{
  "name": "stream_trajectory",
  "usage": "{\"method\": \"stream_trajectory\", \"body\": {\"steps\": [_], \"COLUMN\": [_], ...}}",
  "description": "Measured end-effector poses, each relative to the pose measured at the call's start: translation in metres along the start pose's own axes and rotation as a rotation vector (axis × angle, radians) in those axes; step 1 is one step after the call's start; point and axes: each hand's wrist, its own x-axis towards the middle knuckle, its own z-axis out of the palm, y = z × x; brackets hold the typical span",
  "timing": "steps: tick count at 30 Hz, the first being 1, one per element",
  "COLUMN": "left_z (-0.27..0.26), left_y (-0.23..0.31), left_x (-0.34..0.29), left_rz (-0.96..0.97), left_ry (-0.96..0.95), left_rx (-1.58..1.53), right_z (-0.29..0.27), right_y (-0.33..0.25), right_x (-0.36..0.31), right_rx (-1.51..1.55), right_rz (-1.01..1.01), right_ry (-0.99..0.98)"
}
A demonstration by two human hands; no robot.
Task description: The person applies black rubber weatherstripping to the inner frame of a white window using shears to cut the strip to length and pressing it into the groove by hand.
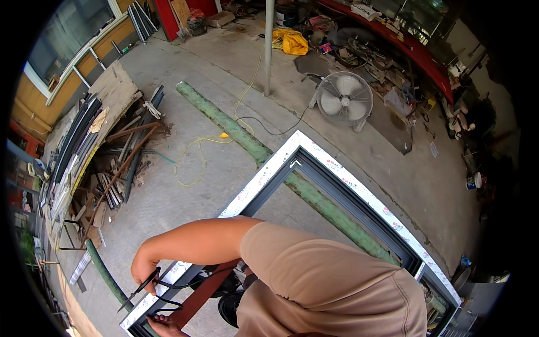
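A large dark grey window frame (351,199) with white protective film lies in front of me, propped on green pipes. My right arm reaches across to the left. That hand (147,274) is closed around black-handled scissors (133,296), their blades pointing down and left over the frame's near-left side. A thin black rubber strip (178,285) loops between my hands, over the frame's edge. My left hand (163,324) is closed at the lower edge, its fingers pinching the strip by the frame; the rest of it is cut off.
Long green pipes (224,121) lie on the concrete floor. A floor fan (345,98) stands beyond the frame, near a metal post (268,50). A yellow cord (203,149) snakes across the ground. Scrap and profiles crowd a board (120,84) at left; a red bench (387,33) stands far right.
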Motion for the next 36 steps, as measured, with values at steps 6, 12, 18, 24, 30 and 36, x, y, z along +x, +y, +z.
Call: {"method": "stream_trajectory", "body": {"steps": [6, 12, 18, 24, 30, 36], "left_z": [-0.02, -0.037, -0.047, -0.032, -0.036, -0.036], "left_y": [-0.01, -0.023, -0.028, -0.026, -0.026, -0.024], "left_x": [0.03, 0.068, 0.088, 0.073, 0.081, 0.074], "left_rz": [0.036, 0.062, 0.079, 0.109, 0.1, 0.138], "left_ry": [0.003, -0.031, -0.034, 0.1, 0.054, 0.055], "left_rx": [-0.055, -0.098, -0.123, -0.149, -0.2, -0.216], "right_z": [0.002, -0.001, 0.003, 0.004, 0.002, 0.003], "right_y": [-0.003, -0.004, 0.001, 0.0, 0.002, -0.005], "right_x": [-0.005, -0.004, -0.004, -0.003, -0.002, -0.009], "right_rx": [0.01, -0.049, 0.031, 0.034, 0.007, 0.031], "right_rz": [0.005, 0.013, -0.029, -0.016, 0.033, 0.034], "right_ry": [0.024, -0.015, 0.06, 0.048, 0.02, 0.025]}}
